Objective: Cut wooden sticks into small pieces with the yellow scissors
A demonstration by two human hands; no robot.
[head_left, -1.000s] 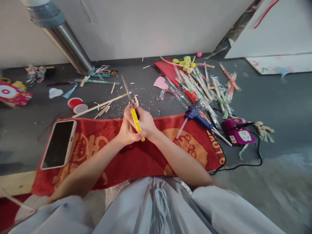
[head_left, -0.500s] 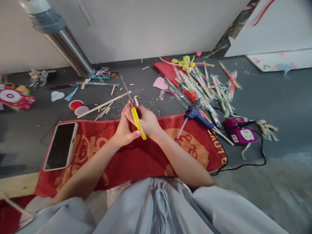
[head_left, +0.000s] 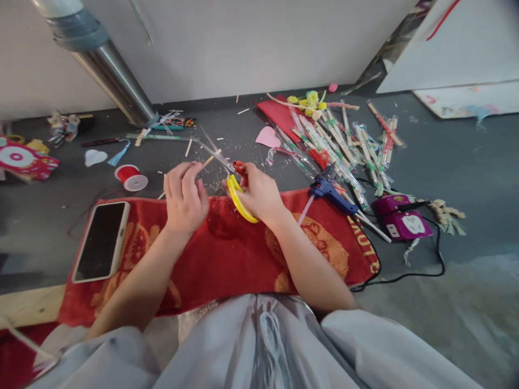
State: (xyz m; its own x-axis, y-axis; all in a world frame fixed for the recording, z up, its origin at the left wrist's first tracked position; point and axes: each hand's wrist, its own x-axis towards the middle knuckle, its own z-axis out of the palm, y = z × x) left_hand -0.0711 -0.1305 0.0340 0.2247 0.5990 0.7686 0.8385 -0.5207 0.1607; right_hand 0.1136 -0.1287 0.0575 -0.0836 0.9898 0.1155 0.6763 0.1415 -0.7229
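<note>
My right hand [head_left: 261, 193] is closed around yellow-handled scissors [head_left: 241, 202], their blades parted and aimed up and to the left. A dark red patch shows beside its fingers; what it is I cannot make out. My left hand [head_left: 184, 197] pinches a thin wooden stick [head_left: 210, 159], whose far end lies at the scissor blades; whether they touch it I cannot tell. Most of the stick is behind the left hand. Under both forearms lies a red towel [head_left: 231, 259] with orange patterns. Small wood bits and shavings lie scattered on the dark surface beyond the hands.
At left are a phone [head_left: 101, 241] on the towel and a red thread spool [head_left: 132, 177]. To the right lie a blue glue gun [head_left: 330, 194], several wrapped chopsticks [head_left: 324, 138] and a purple power box [head_left: 401, 219] with a black cord. A metal post [head_left: 115, 81] stands at the back left.
My hands, together around the scissors before, have moved apart. The left has gone left and taken hold of a stick; in the right, the scissors have turned and their blades have opened.
</note>
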